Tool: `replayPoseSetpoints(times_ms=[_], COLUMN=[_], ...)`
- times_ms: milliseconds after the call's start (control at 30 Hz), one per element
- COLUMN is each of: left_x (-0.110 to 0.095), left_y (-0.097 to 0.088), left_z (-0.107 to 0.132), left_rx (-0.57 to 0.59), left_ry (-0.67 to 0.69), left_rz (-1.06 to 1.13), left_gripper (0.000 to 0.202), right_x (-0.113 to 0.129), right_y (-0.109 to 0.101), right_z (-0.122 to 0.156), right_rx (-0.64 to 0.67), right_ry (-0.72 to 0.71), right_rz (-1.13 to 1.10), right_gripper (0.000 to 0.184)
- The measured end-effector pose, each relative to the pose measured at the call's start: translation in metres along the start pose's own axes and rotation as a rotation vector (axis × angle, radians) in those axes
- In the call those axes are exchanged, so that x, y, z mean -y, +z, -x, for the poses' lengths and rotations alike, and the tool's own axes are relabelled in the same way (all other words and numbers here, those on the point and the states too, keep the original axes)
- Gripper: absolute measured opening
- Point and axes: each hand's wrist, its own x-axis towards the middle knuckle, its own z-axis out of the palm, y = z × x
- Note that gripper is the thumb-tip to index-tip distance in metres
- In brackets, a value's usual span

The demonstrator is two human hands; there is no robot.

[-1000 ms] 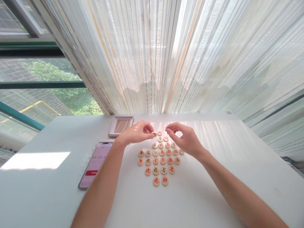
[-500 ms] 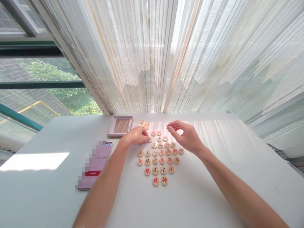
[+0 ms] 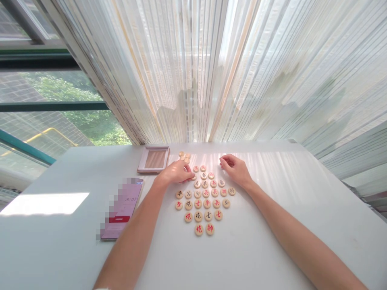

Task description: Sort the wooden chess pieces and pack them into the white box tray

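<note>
Several round wooden chess pieces (image 3: 206,200) with red and black characters lie face up in rows on the white table (image 3: 260,241). My left hand (image 3: 175,172) rests at the upper left of the rows, its fingers curled down onto a piece at that edge. My right hand (image 3: 235,168) lies on the table at the upper right of the rows, fingers curled loosely inward; whether anything is in them is hidden. A small heap of plain-side pieces (image 3: 184,156) sits just beyond my left hand.
A shallow wooden box (image 3: 154,159) lies at the back left of the pieces. A phone (image 3: 122,209) with a lit screen lies left of my left forearm. Sheer white curtains (image 3: 211,72) hang along the table's far edge, with a window at the left.
Both hands came down from above the rows to the table. My left hand moved left and set its fingers at the rows' upper left edge; my right hand drew back to the right.
</note>
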Motion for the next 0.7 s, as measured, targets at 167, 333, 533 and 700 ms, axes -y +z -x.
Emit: replayPoseSetpoints(times_ms=[167,333,533,700], left_x=[0.0014,0.0001,-0.0042,-0.0058], left_y=[0.0028,0.0056,0.0061,0.0033], left_z=[-0.0040,-0.0053,-0.0039,-0.0002], left_rx=[-0.018,-0.012,-0.014,0.000], left_ry=[0.006,0.013,0.004,0.015], left_rz=[-0.015,-0.029,-0.066,-0.098], left_gripper=[0.025,0.025,0.026,0.033], right_x=[-0.0034,-0.0028,-0.0046,-0.0061], right_y=[0.0000,0.0001,0.0013,0.0017], right_z=[0.0010,0.0012,0.0009,0.0005], right_rx=[0.001,0.003,-0.006,-0.007], right_ry=[0.030,0.034,0.039,0.038], right_rz=[-0.033,-0.043,-0.037,-0.035], right_gripper=[0.027,0.025,0.022,0.020])
